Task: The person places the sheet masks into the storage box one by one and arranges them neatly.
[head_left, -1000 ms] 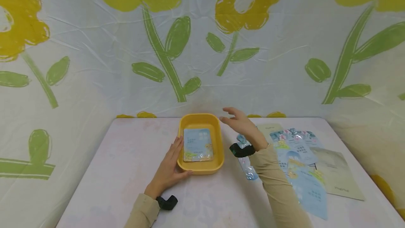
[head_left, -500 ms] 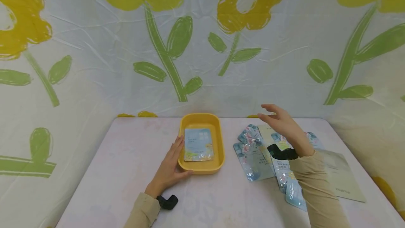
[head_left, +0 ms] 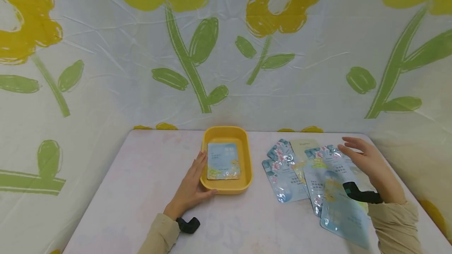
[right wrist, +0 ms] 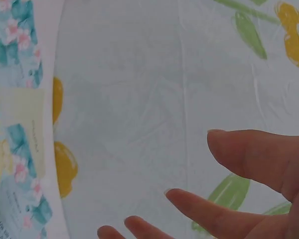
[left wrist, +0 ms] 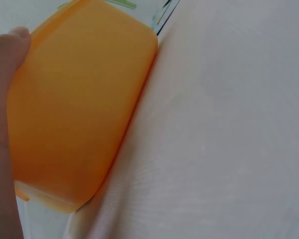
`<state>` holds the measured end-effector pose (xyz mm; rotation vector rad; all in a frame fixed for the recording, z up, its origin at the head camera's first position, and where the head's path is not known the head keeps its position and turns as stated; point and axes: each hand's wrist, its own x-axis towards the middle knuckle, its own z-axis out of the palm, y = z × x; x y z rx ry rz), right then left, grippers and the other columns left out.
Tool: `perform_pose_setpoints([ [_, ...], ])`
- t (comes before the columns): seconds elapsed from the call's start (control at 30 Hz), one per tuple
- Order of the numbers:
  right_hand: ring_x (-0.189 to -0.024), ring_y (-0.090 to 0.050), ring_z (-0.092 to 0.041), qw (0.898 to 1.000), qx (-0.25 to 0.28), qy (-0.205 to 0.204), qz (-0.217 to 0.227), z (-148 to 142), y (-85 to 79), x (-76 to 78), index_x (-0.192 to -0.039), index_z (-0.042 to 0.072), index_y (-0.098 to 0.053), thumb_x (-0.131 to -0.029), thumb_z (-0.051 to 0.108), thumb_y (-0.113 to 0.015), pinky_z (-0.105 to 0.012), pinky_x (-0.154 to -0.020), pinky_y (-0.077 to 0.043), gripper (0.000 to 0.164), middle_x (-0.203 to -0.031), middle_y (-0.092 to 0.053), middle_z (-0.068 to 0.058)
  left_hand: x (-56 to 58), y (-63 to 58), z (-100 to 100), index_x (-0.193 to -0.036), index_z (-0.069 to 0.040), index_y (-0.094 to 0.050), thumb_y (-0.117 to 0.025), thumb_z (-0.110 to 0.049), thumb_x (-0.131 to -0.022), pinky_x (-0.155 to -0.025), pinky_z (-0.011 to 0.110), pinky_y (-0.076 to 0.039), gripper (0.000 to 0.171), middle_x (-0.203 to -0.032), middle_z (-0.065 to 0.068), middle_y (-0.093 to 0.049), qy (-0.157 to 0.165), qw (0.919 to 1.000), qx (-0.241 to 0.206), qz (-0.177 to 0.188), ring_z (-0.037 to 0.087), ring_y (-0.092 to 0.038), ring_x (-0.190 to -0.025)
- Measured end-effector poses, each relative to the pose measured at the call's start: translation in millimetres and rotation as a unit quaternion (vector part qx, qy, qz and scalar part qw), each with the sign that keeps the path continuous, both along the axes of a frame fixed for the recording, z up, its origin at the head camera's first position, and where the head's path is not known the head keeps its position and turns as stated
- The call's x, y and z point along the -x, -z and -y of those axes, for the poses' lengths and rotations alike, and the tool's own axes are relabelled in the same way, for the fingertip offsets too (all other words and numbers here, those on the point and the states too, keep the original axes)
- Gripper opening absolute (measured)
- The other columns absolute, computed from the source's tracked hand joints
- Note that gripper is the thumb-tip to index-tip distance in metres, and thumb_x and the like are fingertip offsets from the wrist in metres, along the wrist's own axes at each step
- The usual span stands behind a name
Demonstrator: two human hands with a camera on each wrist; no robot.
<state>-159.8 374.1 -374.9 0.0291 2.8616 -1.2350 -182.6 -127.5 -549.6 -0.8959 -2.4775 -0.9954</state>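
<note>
A yellow rectangular tray (head_left: 226,188) stands near the table's middle with a light-blue printed sachet (head_left: 222,161) lying flat in it. My left hand (head_left: 190,182) rests against the tray's left side, its fingers straight along the rim and its thumb near the front corner. In the left wrist view the thumb (left wrist: 5,64) lies along the tray's outer wall (left wrist: 84,99). My right hand (head_left: 376,167) is over the far right of the table, fingers spread and nothing between them. Below and left of it lie overlapping blue floral sachets (head_left: 287,181).
A pale beige packet (head_left: 304,144) marked with small lettering lies among the sachets at the back. Another large blue sachet (head_left: 344,216) reaches toward the table's front. A flower-printed cloth (head_left: 296,89) hangs behind the table (head_left: 141,191) and along its sides.
My right hand has moved from beside the tray to the right, over the sachets, and come lower. The left hand and the tray have stayed in place; the view has shifted slightly.
</note>
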Motion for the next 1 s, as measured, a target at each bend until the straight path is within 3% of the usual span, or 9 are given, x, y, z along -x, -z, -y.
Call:
perform_pose_setpoints([
  [0.13, -0.122, -0.036, -0.058, 1.000, 0.003, 0.024, 0.014, -26, 25.1, -11.3, -0.146, -0.014, -0.027, -0.105, 0.034, -0.045, -0.051, -0.088, -0.050, 0.066, -0.142, -0.032, -0.044, -0.7, -1.1, -1, -0.160, -0.011, -0.017, -0.068, -0.065, -0.083, -0.124, 0.039, -0.011, 0.107, -0.164, 0.013, -0.018, 0.004, 0.9998, -0.017, 0.003, 0.029, -0.012, -0.152],
  [0.23, -0.121, -0.039, -0.059, 0.999, -0.003, 0.040, 0.030, -42, 45.1, -20.1, -0.144, -0.015, -0.031, -0.104, 0.036, -0.049, -0.053, -0.088, -0.050, 0.067, -0.142, -0.034, -0.044, -1.8, -1.7, -2, -0.159, -0.008, -0.020, -0.068, -0.065, -0.082, -0.124, 0.040, -0.011, 0.107, -0.164, 0.013, -0.019, 0.006, 0.9997, -0.024, 0.003, 0.029, -0.013, -0.151],
  [0.27, -0.122, -0.038, -0.059, 0.998, -0.008, 0.045, 0.044, -46, 50.6, -22.7, -0.144, -0.015, -0.031, -0.103, 0.038, -0.050, -0.061, -0.089, -0.046, 0.069, -0.142, -0.034, -0.044, -2.0, -1.6, -2, -0.159, -0.008, -0.020, -0.067, -0.066, -0.082, -0.124, 0.040, -0.012, 0.107, -0.164, 0.013, -0.019, 0.004, 0.9997, -0.023, 0.002, 0.029, -0.013, -0.151],
  [0.33, -0.118, -0.045, -0.056, 0.997, -0.025, 0.049, 0.056, -54, 61.9, -27.3, -0.142, -0.016, -0.035, -0.102, 0.039, -0.053, -0.063, -0.087, -0.047, 0.070, -0.140, -0.037, -0.044, -2.1, -1.7, -2, -0.159, -0.010, -0.019, -0.066, -0.068, -0.082, -0.124, 0.039, -0.012, 0.107, -0.164, 0.011, -0.019, 0.001, 0.9998, -0.019, 0.001, 0.028, -0.013, -0.151],
  [0.53, -0.107, -0.059, -0.043, 0.994, -0.044, 0.040, 0.094, -69, 86.5, -37.4, -0.137, -0.017, -0.040, -0.098, 0.040, -0.060, -0.045, -0.078, -0.055, 0.072, -0.136, -0.043, -0.041, -1.1, -1.4, -1, -0.160, -0.014, -0.017, -0.067, -0.066, -0.082, -0.124, 0.038, -0.012, 0.106, -0.164, 0.010, -0.019, -0.002, 0.9999, -0.013, -0.005, 0.028, -0.014, -0.151],
  [0.63, -0.116, -0.049, -0.053, 0.989, -0.026, 0.041, 0.138, -69, 94.2, -40.8, -0.141, -0.017, -0.033, -0.096, 0.044, -0.061, -0.056, -0.082, -0.053, 0.081, -0.141, -0.037, -0.042, -1.3, -1.5, -1, -0.160, -0.014, -0.017, -0.067, -0.066, -0.082, -0.124, 0.037, -0.012, 0.106, -0.164, 0.010, -0.019, -0.003, 0.9999, -0.012, -0.003, 0.028, -0.013, -0.151],
  [0.77, -0.119, -0.040, -0.055, 0.983, -0.020, 0.039, 0.180, -65, 102.4, -43.2, -0.146, -0.016, -0.024, -0.093, 0.047, -0.066, -0.063, -0.090, -0.047, 0.092, -0.145, -0.028, -0.042, -1.3, -1.1, -1, -0.160, -0.014, -0.017, -0.067, -0.066, -0.082, -0.124, 0.038, -0.012, 0.106, -0.164, 0.010, -0.019, -0.002, 0.9999, -0.014, -0.002, 0.028, -0.013, -0.151],
  [0.87, -0.116, -0.040, -0.053, 0.984, -0.036, 0.027, 0.173, -62, 108.3, -44.9, -0.145, -0.015, -0.025, -0.089, 0.044, -0.072, -0.065, -0.091, -0.044, 0.094, -0.143, -0.028, -0.043, -1.2, -0.5, -2, -0.160, -0.013, -0.017, -0.068, -0.065, -0.082, -0.124, 0.038, -0.012, 0.106, -0.164, 0.011, -0.019, 0.001, 0.9999, -0.014, -0.001, 0.028, -0.013, -0.151],
  [1.0, -0.113, -0.043, -0.052, 0.990, -0.058, 0.017, 0.129, -59, 115.6, -45.3, -0.140, -0.016, -0.032, -0.084, 0.036, -0.079, -0.067, -0.091, -0.042, 0.090, -0.137, -0.033, -0.044, -0.9, -0.4, -1, -0.159, -0.010, -0.019, -0.066, -0.067, -0.082, -0.124, 0.037, -0.011, 0.107, -0.165, 0.010, -0.018, -0.001, 0.9999, -0.012, 0.000, 0.027, -0.012, -0.152],
])
